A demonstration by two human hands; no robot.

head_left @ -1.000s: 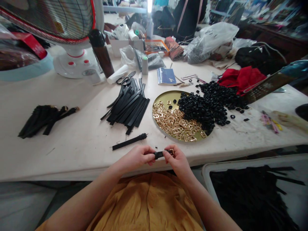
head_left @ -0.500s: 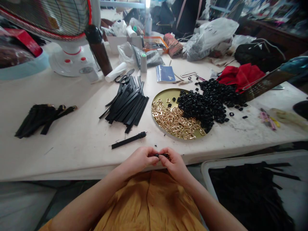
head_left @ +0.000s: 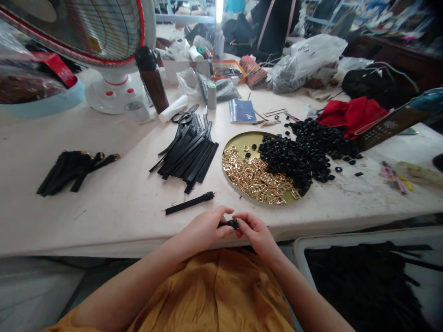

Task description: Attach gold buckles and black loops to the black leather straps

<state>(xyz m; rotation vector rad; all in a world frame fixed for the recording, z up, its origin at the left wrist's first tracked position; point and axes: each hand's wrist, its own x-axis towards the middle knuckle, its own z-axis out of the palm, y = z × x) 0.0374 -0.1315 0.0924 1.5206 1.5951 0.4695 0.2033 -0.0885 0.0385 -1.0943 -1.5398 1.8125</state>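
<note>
Between both hands at the table's front edge is a black strap, mostly hidden by the fingers. My left hand is closed on it. My right hand pinches its right end, where a small dark piece shows that I cannot make out fully. Just beyond my left hand lies a single black strap with a bunched right end. Farther back is a pile of flat black strips. A round gold tray holds many gold buckles and a heap of small black loops that spills past its rim.
Finished-looking black straps lie at the left. A fan, a dark bottle, scissors and a blue booklet stand or lie farther back. Red cloth and pink-handled snips are right. A white bin holds black strips below.
My fingers have shifted on the strap: the left thumb and forefinger have parted a little, and more of the black piece shows between the hands. The whole view has moved slightly.
</note>
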